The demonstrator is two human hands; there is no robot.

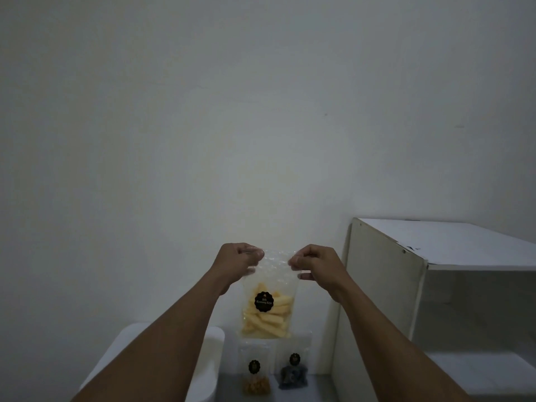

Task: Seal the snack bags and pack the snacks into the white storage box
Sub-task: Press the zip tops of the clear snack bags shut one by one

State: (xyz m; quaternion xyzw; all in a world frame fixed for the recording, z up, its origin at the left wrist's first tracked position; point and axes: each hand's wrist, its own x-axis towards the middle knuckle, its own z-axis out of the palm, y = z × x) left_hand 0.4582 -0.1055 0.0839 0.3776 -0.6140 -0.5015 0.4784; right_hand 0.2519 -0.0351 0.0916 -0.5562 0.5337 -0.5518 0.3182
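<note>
Nearest the camera: white storage box [214, 340], rounded corner showing at lower left, mostly hidden behind the left forearm. Can't tell if its lid is on or off.

Just beyond, on the grey surface [229, 387]: 2 small clear snack bags standing side by side. 1 holds golden-brown pieces [256, 384], the other dark pieces [291, 377]. Each has a black round sticker. Tops too dim to read as sealed or not.

Above them, held up in the air: clear bag of pale yellow sticks [268, 311], black sticker on front, hanging upright. Left hand [236, 264] pinches the top left corner, right hand [314, 266] pinches the top right corner, both closed on the plastic, top edge stretched between them.

To the right: white shelf unit [385, 285]. Behind all, bare wall.

Step in hand, by my reading: sealing this bag's top strip. Next move likely calls for running pinched fingers along the strip, end to end, then lowering the bag toward the box at left. The 2 small bags are not yet packed.
</note>
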